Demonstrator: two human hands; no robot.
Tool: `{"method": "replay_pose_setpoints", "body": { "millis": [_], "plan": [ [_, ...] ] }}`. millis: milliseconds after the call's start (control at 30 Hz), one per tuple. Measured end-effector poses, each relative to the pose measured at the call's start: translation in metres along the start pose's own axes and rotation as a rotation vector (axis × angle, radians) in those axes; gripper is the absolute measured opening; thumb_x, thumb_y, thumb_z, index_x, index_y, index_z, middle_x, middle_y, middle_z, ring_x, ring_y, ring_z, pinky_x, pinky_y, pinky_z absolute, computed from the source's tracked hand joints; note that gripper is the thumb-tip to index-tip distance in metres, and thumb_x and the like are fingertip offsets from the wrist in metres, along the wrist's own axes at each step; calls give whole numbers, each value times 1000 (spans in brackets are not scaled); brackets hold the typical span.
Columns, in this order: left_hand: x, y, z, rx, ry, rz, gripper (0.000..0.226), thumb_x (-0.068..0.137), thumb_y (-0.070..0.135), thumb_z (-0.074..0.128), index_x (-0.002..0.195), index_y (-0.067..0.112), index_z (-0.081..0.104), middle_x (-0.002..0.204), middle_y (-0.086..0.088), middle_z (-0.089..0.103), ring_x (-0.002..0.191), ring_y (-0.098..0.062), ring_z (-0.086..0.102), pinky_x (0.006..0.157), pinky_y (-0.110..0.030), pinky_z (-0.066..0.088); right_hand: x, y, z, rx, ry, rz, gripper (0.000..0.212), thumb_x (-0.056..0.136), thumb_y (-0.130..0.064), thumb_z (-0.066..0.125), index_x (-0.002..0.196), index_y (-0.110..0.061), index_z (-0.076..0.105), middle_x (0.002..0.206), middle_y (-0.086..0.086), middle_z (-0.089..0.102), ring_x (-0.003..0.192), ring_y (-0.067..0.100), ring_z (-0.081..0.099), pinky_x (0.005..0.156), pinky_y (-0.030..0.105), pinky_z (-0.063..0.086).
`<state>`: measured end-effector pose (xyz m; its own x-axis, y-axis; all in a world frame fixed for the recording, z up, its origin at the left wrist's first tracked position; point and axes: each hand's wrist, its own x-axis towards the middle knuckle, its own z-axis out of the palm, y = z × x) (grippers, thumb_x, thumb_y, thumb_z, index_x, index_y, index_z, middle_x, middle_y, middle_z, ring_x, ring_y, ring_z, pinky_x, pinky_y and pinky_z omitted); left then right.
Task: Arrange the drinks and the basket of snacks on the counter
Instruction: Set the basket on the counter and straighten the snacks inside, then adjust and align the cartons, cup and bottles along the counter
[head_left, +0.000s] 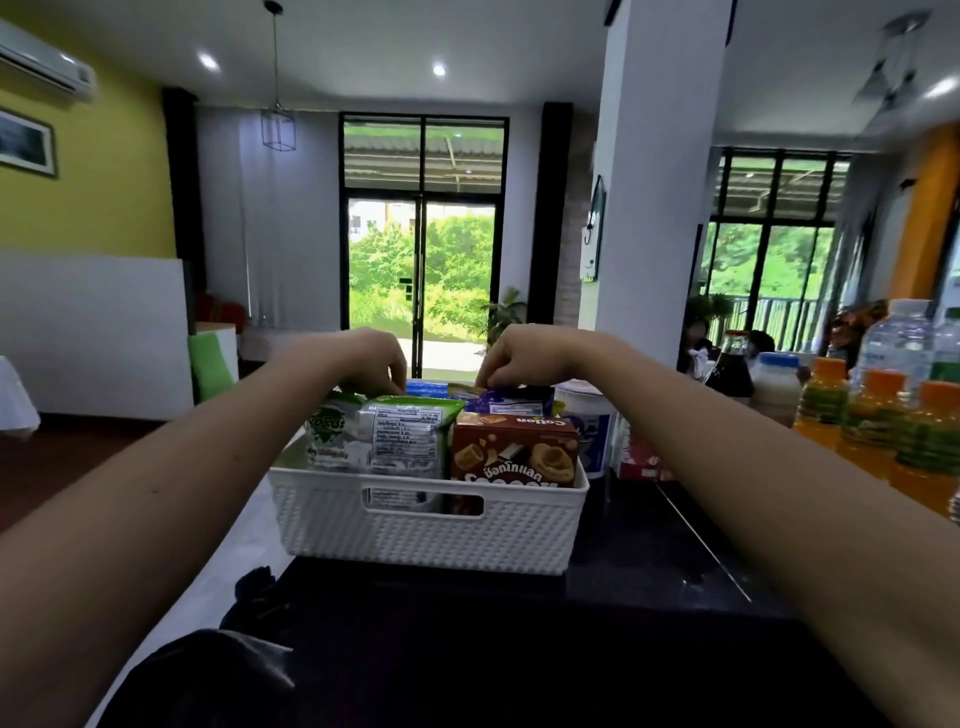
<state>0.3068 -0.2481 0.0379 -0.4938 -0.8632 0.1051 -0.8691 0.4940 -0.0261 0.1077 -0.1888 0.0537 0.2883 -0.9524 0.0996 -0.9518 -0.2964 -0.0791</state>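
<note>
Black counter holds a white basket packed with snack packets.

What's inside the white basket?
Visible: green packets left, a brown box right, a purple packet behind. The left hand pinches a green packet, the right hand the purple one. The basket wall hides whatever lies lower.

Bright window backlight, fisheye-warped edges.
</note>
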Motion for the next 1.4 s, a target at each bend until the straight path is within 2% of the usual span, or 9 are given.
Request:
{"method": "replay_pose_setpoints", "body": {
  "millis": [167,367,500,633,867,967,1100,1267,1400],
  "plan": [
    [-14,8,1,3,38,23,28,94,23,55,119,14,65,127,-3,61,116,-20,55,94,-27,41,-17,18,3,45,4,152,27,97,-25,49,110,-17,71,111,6,69,93,25,64,82,40,54],
    [-28,10,-11,-111,222,39,29,95,24,53,115,8,67,118,-8,65,106,-24,59,95,-36,48,-44,24,5,159,30,253,34,98,-29,45,119,-12,66,116,12,67,114,40,57,93,50,49],
    [-39,26,-12,-193,396,37,29,96,26,51,111,9,69,109,-10,68,92,-23,59,80,-32,48,-69,26,-2,101,162,241,34,100,-22,43,123,-9,64,122,6,64,107,22,58,86,30,43],
    [-63,63,-2,-157,495,38,36,98,34,44,107,9,68,101,-11,69,86,-26,61,73,-32,48,-103,38,-11,33,281,291,34,100,-19,39,121,-7,64,125,9,63,112,27,56,94,33,42],
    [-94,154,34,-77,596,140,33,98,32,40,124,19,57,130,-5,60,112,-24,60,87,-38,53,-152,74,-18,-7,393,309,34,99,-18,41,123,-11,63,128,10,61,115,28,53,89,29,39],
    [-101,206,52,33,663,367,44,98,21,39,142,16,39,154,-3,32,139,-19,36,106,-36,43,-159,95,-19,-23,427,300,34,98,-19,41,124,-12,62,127,10,61,114,27,54,83,28,36],
    [-94,265,83,16,461,422,48,97,26,40,144,15,38,153,1,33,139,-15,34,108,-32,36,-163,119,-17,-29,404,291,33,96,-20,45,123,-13,63,127,10,62,113,27,54,86,29,38],
    [-61,282,115,-176,33,67,57,98,45,33,143,11,36,153,-8,30,142,-26,24,117,-45,20,-160,140,-16,-38,343,255,33,94,-18,48,123,-13,63,127,8,61,113,25,55,90,31,41],
    [-44,282,125,-221,-18,-48,70,95,58,25,150,15,22,160,-9,10,148,-27,4,119,-49,5,-143,149,-15,-36,326,192,34,93,-20,50,124,-13,62,128,8,60,113,24,55,86,29,41]
  ]
}}
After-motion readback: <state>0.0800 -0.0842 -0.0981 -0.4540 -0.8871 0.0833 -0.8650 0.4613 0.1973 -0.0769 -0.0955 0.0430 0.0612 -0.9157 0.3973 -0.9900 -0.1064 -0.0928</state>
